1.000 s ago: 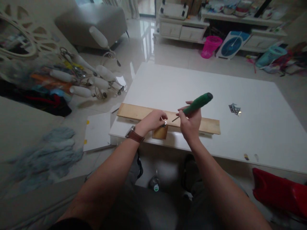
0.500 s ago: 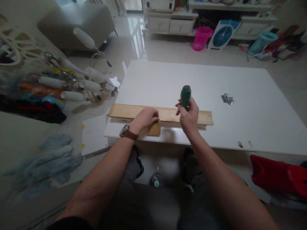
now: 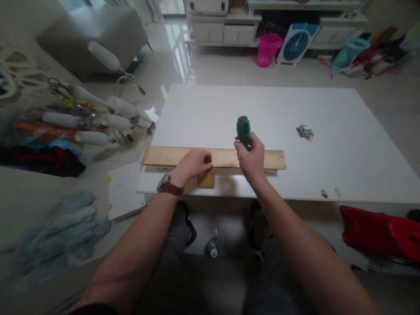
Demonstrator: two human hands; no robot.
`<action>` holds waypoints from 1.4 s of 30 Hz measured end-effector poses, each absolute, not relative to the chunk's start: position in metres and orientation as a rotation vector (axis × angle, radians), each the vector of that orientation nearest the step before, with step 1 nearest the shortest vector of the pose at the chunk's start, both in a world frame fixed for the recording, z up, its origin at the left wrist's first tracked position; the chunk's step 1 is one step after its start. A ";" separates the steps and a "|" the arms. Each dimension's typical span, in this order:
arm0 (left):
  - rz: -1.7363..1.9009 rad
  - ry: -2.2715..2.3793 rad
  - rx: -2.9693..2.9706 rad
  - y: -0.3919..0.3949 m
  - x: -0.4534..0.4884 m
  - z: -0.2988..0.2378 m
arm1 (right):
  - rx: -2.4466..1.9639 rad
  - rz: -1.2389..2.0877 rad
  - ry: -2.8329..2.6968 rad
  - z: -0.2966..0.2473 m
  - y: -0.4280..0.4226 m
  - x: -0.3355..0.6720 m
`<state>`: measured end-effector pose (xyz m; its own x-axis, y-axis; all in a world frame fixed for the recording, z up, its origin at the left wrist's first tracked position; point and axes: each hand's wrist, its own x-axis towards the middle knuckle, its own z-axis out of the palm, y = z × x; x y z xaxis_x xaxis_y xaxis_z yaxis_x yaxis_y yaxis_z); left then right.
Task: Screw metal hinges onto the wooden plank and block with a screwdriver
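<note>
A long pale wooden board (image 3: 226, 156) lies along the near side of the white table (image 3: 262, 109), raised slightly on something beneath it. A short brown wood block (image 3: 206, 180) meets its near edge. My left hand (image 3: 193, 162), with a watch on the wrist, rests over the board, thumb and finger pinched at a small dark piece where block and board meet. The piece is mostly hidden by the fingers. My right hand (image 3: 252, 155) is wrapped round a green electric screwdriver (image 3: 243, 130) above the board, dark end up; its tip is hidden.
Metal brackets and screws (image 3: 305, 132) lie in a pile on the right of the table. Two small items (image 3: 324, 193) sit near its front edge. A lamp with white shades (image 3: 120, 122) stands at the left; a red object (image 3: 377, 232) is at lower right.
The camera view has shifted a little. My right hand with the screwdriver has come slightly left, closer to my left hand. The left hand keeps its place at the block.
</note>
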<state>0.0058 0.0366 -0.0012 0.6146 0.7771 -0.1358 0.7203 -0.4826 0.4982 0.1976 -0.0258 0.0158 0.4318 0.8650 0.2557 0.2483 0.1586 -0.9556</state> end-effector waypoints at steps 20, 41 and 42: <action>0.114 1.318 2.362 0.033 0.008 0.000 | -1.401 0.535 -1.116 0.025 -0.036 0.198; -0.180 1.714 2.374 0.027 0.026 0.006 | -1.444 0.564 -1.061 0.040 -0.054 0.217; -0.197 1.718 2.373 0.027 0.026 0.007 | -1.436 0.573 -1.055 0.041 -0.055 0.217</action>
<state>0.0255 0.0269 0.0067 0.3137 0.9220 -0.2268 0.9494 -0.3017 0.0869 0.2173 -0.0550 0.0408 0.4667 0.8530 0.2337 0.2684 0.1152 -0.9564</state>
